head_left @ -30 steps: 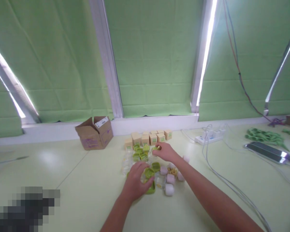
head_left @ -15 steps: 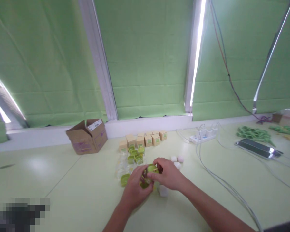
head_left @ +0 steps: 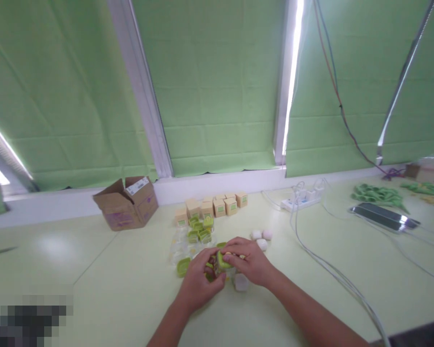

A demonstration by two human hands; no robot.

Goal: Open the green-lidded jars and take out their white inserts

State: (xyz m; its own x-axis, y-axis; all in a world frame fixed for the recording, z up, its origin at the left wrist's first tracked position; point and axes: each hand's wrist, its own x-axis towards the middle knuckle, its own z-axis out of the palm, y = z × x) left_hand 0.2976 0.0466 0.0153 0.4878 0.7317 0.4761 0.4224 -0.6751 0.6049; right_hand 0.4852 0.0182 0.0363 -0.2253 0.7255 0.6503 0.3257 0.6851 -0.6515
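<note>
Between my two hands is a small clear container with a green lid (head_left: 224,260). My left hand (head_left: 202,277) is closed around its left side, thumb low at the front. The fingers of my right hand (head_left: 248,260) are closed on the lid from the right, the thumb lying across it. Just left of my left hand lies a green lid (head_left: 183,267). Beyond the hands are several green-rimmed clear pieces (head_left: 198,235) and clear containers (head_left: 181,238). A whitish block (head_left: 241,282) sits below my right hand, and several white and pinkish pieces (head_left: 262,236) lie beyond it.
Several small tan boxes (head_left: 219,207) stand at the back of the table. An open cardboard carton (head_left: 127,205) is at the left. To the right are a white power strip (head_left: 301,202) with cables (head_left: 329,260), a phone-like dark slab (head_left: 381,217) and green straps (head_left: 378,194).
The green-lidded container has tilted in my hands, and my right thumb now lies over its lid. The whole view has shifted slightly.
</note>
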